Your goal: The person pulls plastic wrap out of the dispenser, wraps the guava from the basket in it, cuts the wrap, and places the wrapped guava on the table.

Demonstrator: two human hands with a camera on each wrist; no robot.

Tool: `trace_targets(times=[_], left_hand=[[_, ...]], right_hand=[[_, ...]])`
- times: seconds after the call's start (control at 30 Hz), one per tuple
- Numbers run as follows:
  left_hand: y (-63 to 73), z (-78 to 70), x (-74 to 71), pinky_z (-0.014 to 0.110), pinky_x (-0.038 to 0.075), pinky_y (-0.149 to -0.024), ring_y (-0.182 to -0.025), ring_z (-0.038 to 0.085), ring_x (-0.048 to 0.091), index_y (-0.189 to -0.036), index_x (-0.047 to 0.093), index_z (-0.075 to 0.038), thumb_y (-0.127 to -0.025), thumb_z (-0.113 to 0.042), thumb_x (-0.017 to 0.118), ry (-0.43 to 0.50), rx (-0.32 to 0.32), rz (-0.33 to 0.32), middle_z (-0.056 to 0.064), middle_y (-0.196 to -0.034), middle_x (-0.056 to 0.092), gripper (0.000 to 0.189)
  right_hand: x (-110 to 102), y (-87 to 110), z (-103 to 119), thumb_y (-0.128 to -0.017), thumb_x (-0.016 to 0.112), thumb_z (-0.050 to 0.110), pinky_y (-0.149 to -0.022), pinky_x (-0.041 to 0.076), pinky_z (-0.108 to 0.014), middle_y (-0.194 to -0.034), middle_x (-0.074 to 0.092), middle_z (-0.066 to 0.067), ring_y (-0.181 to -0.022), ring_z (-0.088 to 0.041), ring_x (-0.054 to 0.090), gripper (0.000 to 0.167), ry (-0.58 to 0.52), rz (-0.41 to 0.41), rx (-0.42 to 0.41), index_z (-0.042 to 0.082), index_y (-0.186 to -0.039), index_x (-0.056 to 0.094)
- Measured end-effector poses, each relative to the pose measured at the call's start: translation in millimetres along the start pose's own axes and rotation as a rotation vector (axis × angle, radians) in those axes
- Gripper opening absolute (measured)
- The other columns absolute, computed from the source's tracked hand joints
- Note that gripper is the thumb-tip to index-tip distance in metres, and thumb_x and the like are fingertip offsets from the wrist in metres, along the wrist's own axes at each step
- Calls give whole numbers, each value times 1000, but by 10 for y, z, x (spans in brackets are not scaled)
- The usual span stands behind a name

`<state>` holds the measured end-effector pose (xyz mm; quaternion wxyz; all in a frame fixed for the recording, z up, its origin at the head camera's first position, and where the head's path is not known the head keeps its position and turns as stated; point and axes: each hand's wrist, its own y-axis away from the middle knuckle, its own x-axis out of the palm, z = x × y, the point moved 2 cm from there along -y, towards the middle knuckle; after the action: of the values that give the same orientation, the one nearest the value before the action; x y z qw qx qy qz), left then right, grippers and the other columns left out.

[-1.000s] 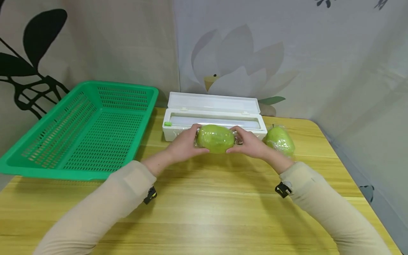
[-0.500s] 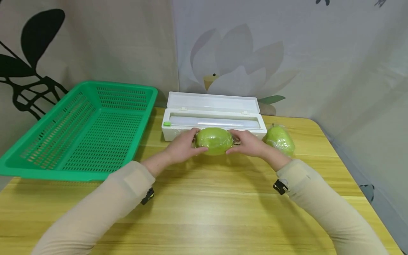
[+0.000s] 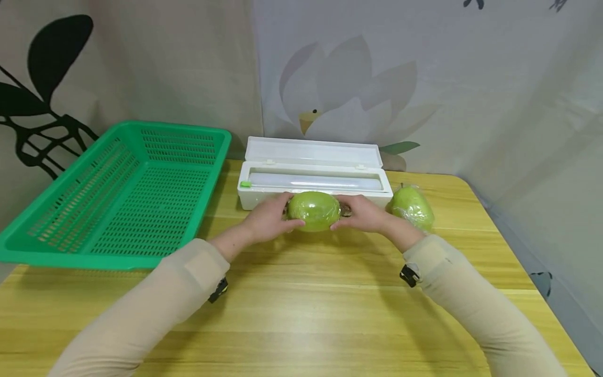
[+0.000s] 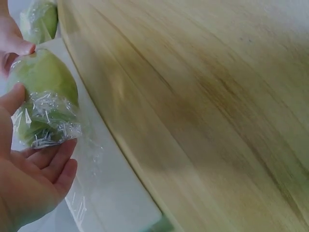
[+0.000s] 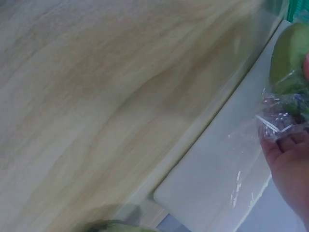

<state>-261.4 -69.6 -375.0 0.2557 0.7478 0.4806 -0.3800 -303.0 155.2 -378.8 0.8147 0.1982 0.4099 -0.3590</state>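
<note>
A green pear wrapped in cling film lies sideways between both hands, in front of the white cling film box. My left hand grips its left end, thumb at the front. At its other end my right hand holds on in the same way. Bunched film shows by the left fingers in the left wrist view, and crumpled film also gathers at the right fingers in the right wrist view. A second wrapped pear with a stem stands just right of the box.
The white cling film box stands open at the back of the wooden table, its roll and green slider showing. A large green plastic basket is at the left. A patterned cloth hangs behind.
Both hands have lowered slightly toward me with the wrapped pear, keeping their hold on it. The box, the second pear and the basket have stayed put.
</note>
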Motion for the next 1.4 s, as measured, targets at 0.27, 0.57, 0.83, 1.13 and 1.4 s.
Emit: trace_targets(times=[0.27, 0.57, 0.83, 1.13, 1.4], left_hand=[[7, 19, -3, 41, 47, -98, -115, 29, 56, -137, 38, -1, -86, -41, 64, -13, -16, 0, 16, -127, 56, 70], [-3, 53, 28, 41, 47, -97, -113, 28, 57, -135, 40, -1, -85, -39, 65, 15, -8, -10, 15, -125, 56, 67], [-5, 68, 49, 40, 50, -93, -107, 26, 60, -134, 42, -3, -85, -37, 67, 34, -19, -11, 14, -120, 60, 65], [-20, 96, 90, 40, 49, -94, -109, 26, 59, -133, 42, -3, -84, -36, 68, 34, -21, -9, 14, -121, 59, 65], [-25, 88, 143, 42, 47, -98, -113, 27, 57, -133, 42, -4, -81, -35, 71, 24, -53, -5, 13, -124, 58, 67]], right_hand=[[27, -17, 7, -75, 78, 18, -99, 46, -40, -121, 63, -12, -114, -28, 59, 61, -26, 7, 2, 4, -128, 53], [57, -13, -1, -74, 78, 21, -97, 48, -39, -117, 65, -8, -109, -25, 61, 60, 11, 2, 4, 7, -127, 53], [66, -26, 15, -72, 80, 21, -95, 49, -39, -111, 66, -9, -106, -24, 62, 54, 63, -21, -45, 4, -119, 57], [101, -46, 5, -70, 81, 21, -97, 47, -40, -115, 64, -11, -108, -26, 61, 61, 116, -25, -40, 3, -122, 55], [148, -43, 11, -69, 82, 22, -102, 43, -42, -119, 62, -15, -113, -30, 58, 69, 198, -54, -39, -2, -126, 52]])
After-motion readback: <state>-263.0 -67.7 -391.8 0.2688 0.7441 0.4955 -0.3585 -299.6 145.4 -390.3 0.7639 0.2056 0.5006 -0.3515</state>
